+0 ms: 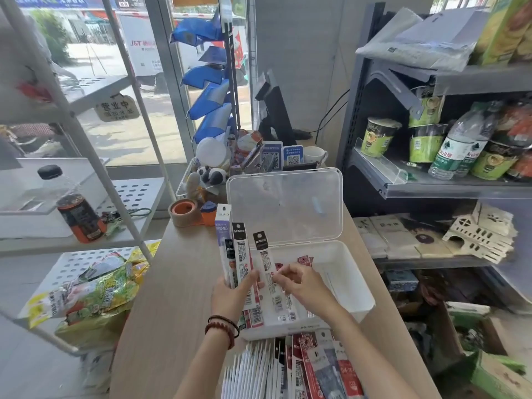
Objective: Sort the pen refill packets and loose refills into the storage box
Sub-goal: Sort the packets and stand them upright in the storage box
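Note:
The white storage box (349,286) stands open on the wooden counter, its clear lid (285,208) tipped up at the back. My left hand (233,292) grips a fan of upright refill packets (234,249) at the box's left edge. My right hand (302,283) pinches one more refill packet (266,260) over the box. A few red packets (305,260) lie inside the box. A pile of packets and white loose refills (290,370) lies on the counter in front of the box.
A tape roll (184,212), an orange sharpener and a clear bin of trinkets (207,177) sit behind the box. A metal shelf (431,185) with cup noodles and bottles is on the right. On the left, a white rack holds a bottle and snack bags.

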`<state>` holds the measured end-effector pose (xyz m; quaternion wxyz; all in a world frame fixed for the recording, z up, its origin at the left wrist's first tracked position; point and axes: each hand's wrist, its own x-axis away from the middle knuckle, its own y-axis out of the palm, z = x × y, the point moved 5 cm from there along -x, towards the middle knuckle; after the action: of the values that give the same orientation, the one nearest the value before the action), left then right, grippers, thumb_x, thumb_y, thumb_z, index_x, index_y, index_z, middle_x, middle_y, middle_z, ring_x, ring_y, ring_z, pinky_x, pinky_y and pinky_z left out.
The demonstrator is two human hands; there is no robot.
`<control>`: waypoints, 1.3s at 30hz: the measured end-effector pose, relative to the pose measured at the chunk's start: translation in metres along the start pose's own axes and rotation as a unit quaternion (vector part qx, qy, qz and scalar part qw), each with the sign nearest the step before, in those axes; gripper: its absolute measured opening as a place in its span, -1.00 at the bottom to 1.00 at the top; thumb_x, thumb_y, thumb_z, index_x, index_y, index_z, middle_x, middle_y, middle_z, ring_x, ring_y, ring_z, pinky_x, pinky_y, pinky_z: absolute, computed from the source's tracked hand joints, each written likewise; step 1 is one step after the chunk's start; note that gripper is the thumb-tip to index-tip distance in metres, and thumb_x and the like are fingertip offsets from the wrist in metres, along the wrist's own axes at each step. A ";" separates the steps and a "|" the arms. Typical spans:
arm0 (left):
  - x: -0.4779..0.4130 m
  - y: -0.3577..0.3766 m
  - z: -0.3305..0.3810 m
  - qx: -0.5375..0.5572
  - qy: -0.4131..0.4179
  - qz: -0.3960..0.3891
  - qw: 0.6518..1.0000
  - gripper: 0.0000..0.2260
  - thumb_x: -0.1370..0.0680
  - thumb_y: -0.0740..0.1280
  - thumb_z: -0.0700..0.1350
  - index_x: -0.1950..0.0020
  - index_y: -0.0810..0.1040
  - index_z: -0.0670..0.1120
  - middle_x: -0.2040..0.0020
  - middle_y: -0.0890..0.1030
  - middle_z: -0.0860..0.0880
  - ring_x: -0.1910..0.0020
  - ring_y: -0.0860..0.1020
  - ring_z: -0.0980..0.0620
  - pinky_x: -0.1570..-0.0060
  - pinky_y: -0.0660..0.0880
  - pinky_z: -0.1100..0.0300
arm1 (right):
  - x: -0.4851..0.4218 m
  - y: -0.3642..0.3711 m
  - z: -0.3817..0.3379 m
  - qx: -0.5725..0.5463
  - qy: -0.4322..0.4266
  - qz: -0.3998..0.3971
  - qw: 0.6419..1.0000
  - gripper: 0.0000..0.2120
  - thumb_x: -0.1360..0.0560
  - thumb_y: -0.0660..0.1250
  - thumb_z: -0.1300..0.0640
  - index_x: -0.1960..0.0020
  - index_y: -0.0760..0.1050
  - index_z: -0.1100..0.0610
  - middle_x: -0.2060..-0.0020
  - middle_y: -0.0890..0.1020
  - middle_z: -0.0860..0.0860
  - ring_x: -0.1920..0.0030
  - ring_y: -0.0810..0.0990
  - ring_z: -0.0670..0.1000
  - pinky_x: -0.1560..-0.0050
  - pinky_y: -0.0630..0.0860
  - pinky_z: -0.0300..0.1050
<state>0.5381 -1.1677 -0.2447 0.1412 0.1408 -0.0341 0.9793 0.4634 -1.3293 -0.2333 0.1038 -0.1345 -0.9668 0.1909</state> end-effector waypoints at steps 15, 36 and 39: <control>0.010 -0.004 -0.011 -0.017 0.010 -0.049 0.999 -0.80 -0.43 0.45 -0.04 0.02 0.61 -0.10 0.28 0.71 0.07 0.35 0.67 0.15 0.44 0.51 0.38 | -0.010 0.000 0.045 0.233 0.115 0.075 0.963 -0.87 -0.48 0.39 -0.17 0.14 0.50 -0.16 0.22 0.61 -0.24 0.21 0.55 -0.29 0.14 0.56 -0.26; 0.013 -0.004 -0.011 0.008 -0.019 -0.075 0.997 -0.75 -0.35 0.48 0.02 0.05 0.65 -0.06 0.18 0.72 -0.03 0.20 0.70 -0.01 0.30 0.59 0.22 | -0.001 0.014 0.003 0.033 -0.012 0.044 0.998 -0.58 -0.42 0.21 -0.43 0.00 0.54 -0.13 0.25 0.69 -0.17 0.31 0.62 -0.22 0.26 0.51 -0.31; 0.013 -0.005 -0.010 0.002 -0.016 -0.065 0.998 -0.84 -0.41 0.47 -0.04 0.07 0.64 -0.07 0.21 0.72 -0.03 0.23 0.70 0.00 0.31 0.59 0.20 | 0.004 0.027 -0.002 -0.048 -0.023 0.001 0.999 -0.45 -0.30 0.30 -0.46 -0.04 0.57 -0.06 0.22 0.69 -0.14 0.29 0.63 -0.19 0.29 0.46 -0.38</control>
<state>0.5246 -1.1588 -0.2503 0.2040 0.1585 -0.0255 0.9657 0.4659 -1.3034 -0.2416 0.0748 -0.1358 -0.9768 0.1477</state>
